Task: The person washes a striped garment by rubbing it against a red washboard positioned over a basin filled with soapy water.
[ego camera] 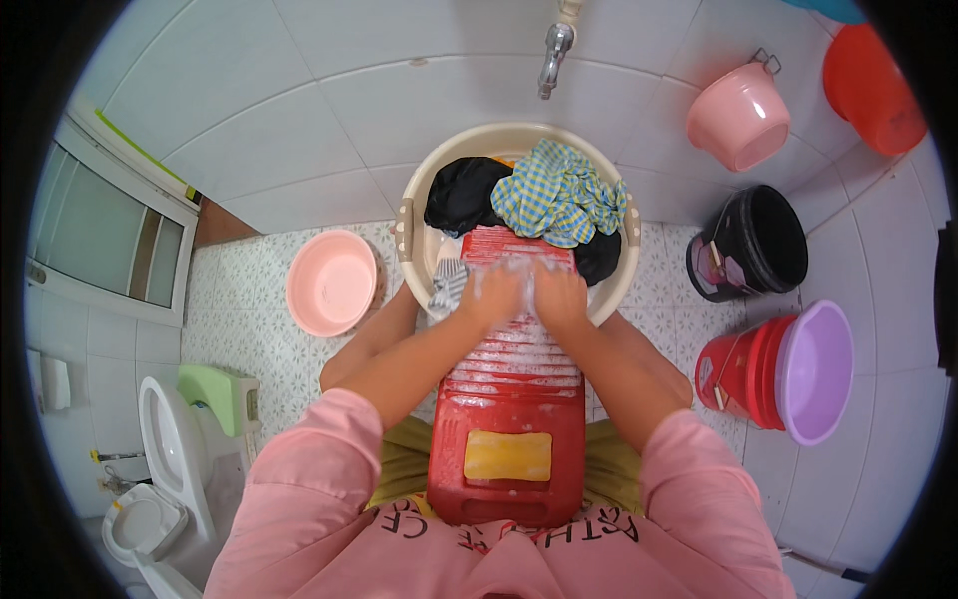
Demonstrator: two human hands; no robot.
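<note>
A red plastic washboard point(516, 397) leans from my lap into a large cream basin point(449, 150). My left hand point(500, 290) and my right hand point(555, 290) are side by side on its foamy ridges, fingers curled over a soapy, blurred piece of cloth. Striped grey-and-white fabric point(450, 284) lies by my left hand at the basin's side. A yellow bar of soap point(508, 455) rests on the board's near end. Inside the basin, beyond the hands, are a blue, yellow and white checked cloth point(557, 191) and black cloth point(464, 193).
A pink basin point(331, 283) sits on the floor at left. A black bucket point(763, 239) and a red bucket point(737, 371) with a purple basin point(817, 373) are at right. A metal tap point(556, 60) juts from the wall. A toilet point(168, 434) is lower left.
</note>
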